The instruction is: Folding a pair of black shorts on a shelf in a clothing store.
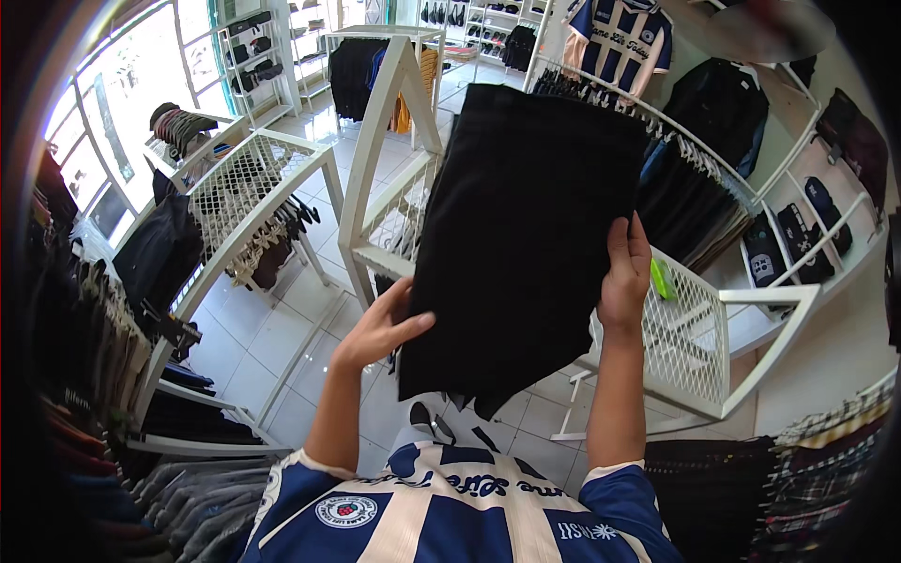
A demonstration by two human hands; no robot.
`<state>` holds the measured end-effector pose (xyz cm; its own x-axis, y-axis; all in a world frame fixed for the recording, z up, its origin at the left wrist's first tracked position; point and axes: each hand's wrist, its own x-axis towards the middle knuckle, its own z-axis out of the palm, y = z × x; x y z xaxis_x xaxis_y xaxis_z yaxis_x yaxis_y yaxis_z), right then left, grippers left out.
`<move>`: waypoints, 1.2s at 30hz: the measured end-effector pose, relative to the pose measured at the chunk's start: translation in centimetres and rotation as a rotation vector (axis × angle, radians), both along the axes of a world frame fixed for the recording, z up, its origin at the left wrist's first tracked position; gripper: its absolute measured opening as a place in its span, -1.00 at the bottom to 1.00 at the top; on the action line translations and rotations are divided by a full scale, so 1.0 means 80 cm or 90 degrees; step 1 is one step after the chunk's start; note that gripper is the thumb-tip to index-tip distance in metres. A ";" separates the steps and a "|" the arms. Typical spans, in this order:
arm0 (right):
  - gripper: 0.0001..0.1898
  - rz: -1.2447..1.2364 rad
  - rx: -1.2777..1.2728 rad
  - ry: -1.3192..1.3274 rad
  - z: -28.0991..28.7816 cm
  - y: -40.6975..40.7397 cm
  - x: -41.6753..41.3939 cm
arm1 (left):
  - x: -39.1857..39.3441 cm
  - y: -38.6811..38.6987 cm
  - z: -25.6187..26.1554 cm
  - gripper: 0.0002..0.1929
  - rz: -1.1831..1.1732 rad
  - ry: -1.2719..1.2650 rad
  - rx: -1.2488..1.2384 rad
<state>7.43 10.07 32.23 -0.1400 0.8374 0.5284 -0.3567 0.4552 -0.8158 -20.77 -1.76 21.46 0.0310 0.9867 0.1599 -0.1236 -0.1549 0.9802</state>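
A folded black garment (pixel 528 239), perhaps trousers or shorts, is held up in front of me between both hands. My left hand (pixel 383 320) grips its lower left edge, thumb on the near face and fingers behind. On the opposite edge, my right hand (pixel 625 271) pinches the cloth, with some fingers hidden behind it. The garment's lower edge hangs uneven, above the tiled floor. Behind it stands a white metal display rack with a mesh top (pixel 686 338), partly covered by the cloth.
A bright green item (pixel 662 279) lies on the mesh. Another white mesh rack (pixel 246 165) stands left, with clothes hanging below. Hanging trousers (pixel 693 204) line the right wall near shelved caps (pixel 795 232). Grey garments (pixel 204 500) and plaid shirts (pixel 823 478) hang close by on either side.
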 end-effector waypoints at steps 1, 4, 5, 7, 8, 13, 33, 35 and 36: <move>-0.61 0.000 0.002 0.006 0.001 -0.015 0.013 | 0.024 -0.003 0.022 -0.35 -0.003 -0.015 0.014; -0.59 0.005 0.063 -0.027 -0.003 -0.060 0.052 | 0.091 -0.022 0.059 -0.42 0.017 -0.050 0.023; -0.59 -0.004 0.064 -0.025 -0.008 -0.068 0.064 | 0.111 -0.026 0.065 -0.48 0.045 -0.074 0.012; -0.59 -0.088 0.092 -0.053 -0.020 -0.080 0.091 | 0.139 -0.024 0.073 -0.56 0.064 -0.045 0.054; -0.58 -0.111 0.118 -0.094 -0.016 -0.084 0.108 | 0.151 -0.025 0.080 -0.58 0.092 -0.005 0.093; -0.57 -0.251 0.003 -0.140 0.002 -0.128 0.153 | 0.201 -0.029 0.115 -0.67 0.109 0.003 0.207; -0.68 -0.261 -0.133 -0.323 -0.149 -0.114 0.229 | 0.201 0.090 0.084 -0.65 0.062 -0.131 0.110; -0.69 -0.281 -0.093 -0.350 -0.144 -0.088 0.225 | 0.193 0.123 0.083 -0.65 0.051 -0.149 0.127; -0.69 -0.326 -0.075 -0.388 -0.134 -0.074 0.221 | 0.190 0.142 0.088 -0.65 0.055 -0.151 0.129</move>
